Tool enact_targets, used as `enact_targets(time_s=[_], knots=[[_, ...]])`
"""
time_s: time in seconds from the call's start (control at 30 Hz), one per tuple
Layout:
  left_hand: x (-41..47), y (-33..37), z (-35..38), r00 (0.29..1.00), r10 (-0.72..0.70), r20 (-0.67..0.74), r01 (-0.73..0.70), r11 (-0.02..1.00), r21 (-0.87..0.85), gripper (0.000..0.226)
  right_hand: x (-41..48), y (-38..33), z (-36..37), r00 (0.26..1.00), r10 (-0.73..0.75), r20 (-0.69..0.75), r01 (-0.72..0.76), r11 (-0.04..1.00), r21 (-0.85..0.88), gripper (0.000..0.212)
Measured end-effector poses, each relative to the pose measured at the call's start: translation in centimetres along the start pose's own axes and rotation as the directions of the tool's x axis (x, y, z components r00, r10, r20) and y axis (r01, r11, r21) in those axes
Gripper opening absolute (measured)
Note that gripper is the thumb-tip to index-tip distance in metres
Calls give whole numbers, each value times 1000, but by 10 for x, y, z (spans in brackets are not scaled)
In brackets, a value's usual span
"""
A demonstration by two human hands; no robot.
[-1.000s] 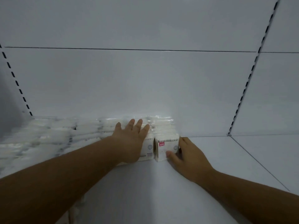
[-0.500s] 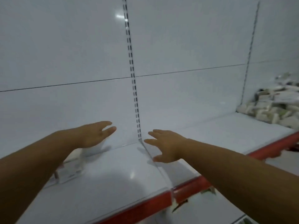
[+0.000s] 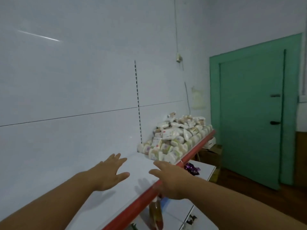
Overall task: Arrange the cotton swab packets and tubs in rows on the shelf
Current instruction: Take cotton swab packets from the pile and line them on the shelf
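Over the white shelf [image 3: 139, 165], both hands are hovering with nothing in them. The left hand [image 3: 109, 173] is floating above the bare board with its palm down, its fingers straight and a little spread, its thumb pointing to the right. The right hand [image 3: 169, 178] is hanging over the red front edge [image 3: 197, 146] of the shelf, its fingers also loose and extended, grasping nothing. Whether either hand is touching the board, I cannot tell. Further along the same shelf, well apart from both hands, the cotton swab packets [image 3: 176, 141] are lying in a loose heap that is leaning against the white back panel [image 3: 66, 97] and is spreading up to the red edge. If tubs are among them, I cannot tell. Below, a lower shelf [image 3: 205, 170] is carrying a purple wrapper [image 3: 191, 167], and a bottle [image 3: 155, 213] of yellowish liquid is standing under the right hand. To the right, a green door [image 3: 252, 117] is standing closed.
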State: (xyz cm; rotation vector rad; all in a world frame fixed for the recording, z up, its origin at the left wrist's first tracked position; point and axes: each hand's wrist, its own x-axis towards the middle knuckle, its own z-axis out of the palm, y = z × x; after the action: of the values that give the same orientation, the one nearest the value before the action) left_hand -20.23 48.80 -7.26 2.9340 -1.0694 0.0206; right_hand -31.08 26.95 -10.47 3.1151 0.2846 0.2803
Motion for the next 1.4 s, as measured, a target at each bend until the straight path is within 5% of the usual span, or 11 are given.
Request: enact_targets(time_s=[0.3, 0.5, 0.77, 0.87, 1.03, 1.1, 1.17, 1.3, 1.4], knots=[[155, 59, 5, 986, 163, 20, -162, 985, -57, 72, 11, 128, 26, 994, 110, -18, -109, 992, 67, 61], [261, 30, -13, 991, 133, 23, -130, 984, -121, 54, 73, 200, 31, 1000, 24, 7, -23, 995, -92, 58], [361, 37, 19, 958, -56, -282, -85, 882, -464, 21, 158, 282, 25, 926, 262, -272, -282, 959, -35, 47], [383, 51, 32, 909, -158, -385, -136, 762, -633, 15, 203, 307, 30, 937, 170, -303, -191, 981, -40, 59], [400, 67, 46, 811, -460, -361, -182, 388, -904, 26, 266, 324, 36, 997, 17, -80, -38, 965, -260, 79], [402, 65, 45, 716, -581, -386, -241, 314, -919, 25, 278, 334, 27, 981, -121, -150, 60, 932, -358, 71], [400, 56, 38, 667, -660, -345, -290, 196, -937, 18, 287, 339, 12, 936, -218, -276, 140, 951, -275, 65], [389, 49, 29, 914, -380, -143, -195, -101, -976, 40, 305, 317, -4, 778, -387, -496, 417, 907, -53, 59], [382, 48, 31, 933, -353, -69, -159, -232, -960, 40, 316, 295, 8, 752, -538, -381, 588, 808, 19, 63]])
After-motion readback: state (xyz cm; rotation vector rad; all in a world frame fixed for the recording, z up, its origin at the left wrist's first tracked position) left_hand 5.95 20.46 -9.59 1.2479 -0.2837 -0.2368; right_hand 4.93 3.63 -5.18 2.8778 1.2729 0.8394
